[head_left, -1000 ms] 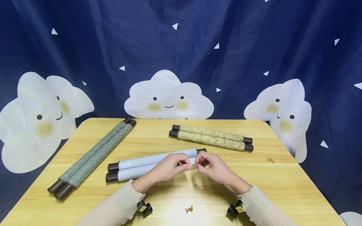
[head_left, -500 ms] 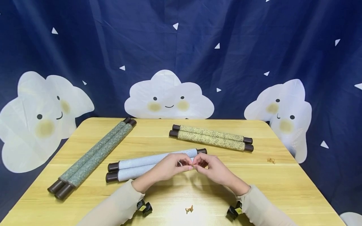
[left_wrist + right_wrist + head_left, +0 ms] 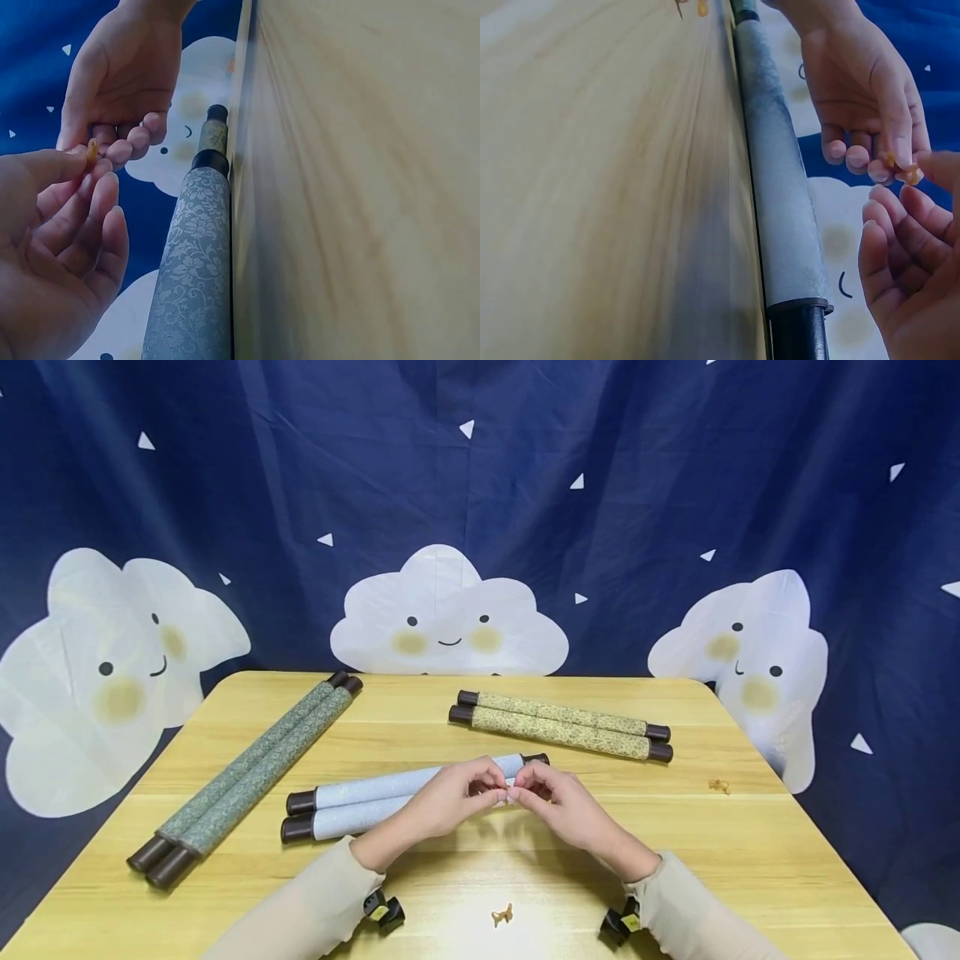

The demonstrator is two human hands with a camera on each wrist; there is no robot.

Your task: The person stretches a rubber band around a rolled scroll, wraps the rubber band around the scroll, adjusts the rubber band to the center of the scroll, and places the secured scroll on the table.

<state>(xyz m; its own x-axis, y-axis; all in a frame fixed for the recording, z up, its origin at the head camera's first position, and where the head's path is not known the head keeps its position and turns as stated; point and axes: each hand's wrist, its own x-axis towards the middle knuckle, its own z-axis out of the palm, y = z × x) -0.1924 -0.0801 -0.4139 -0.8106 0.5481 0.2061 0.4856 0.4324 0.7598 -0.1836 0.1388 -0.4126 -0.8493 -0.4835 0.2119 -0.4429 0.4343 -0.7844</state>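
Note:
Both hands meet above the near side of a pale blue scroll [image 3: 360, 818]. My left hand [image 3: 453, 797] pinches a small amber rubber band [image 3: 92, 155] between thumb and forefinger. From the other side, my right hand [image 3: 566, 806] pinches the same band, its thumb and fingertips right up against the left ones. Bunched orange loops of it [image 3: 911, 175] show between the fingertips in the right wrist view; the head view mostly hides it. The blue scroll is rolled into two parallel rolls with dark end knobs and a floral pattern.
A green scroll [image 3: 255, 777] lies slanted on the left of the wooden table [image 3: 750, 877]. A yellow patterned scroll [image 3: 558, 727] lies toward the back. One amber rubber band [image 3: 502, 915] sits near the front, a tangled bunch of bands [image 3: 718, 786] at the right.
The fingertips of both hands have come closer together and risen slightly, and the rubber band between them is now mostly covered. The scrolls and the bands on the table stay put.

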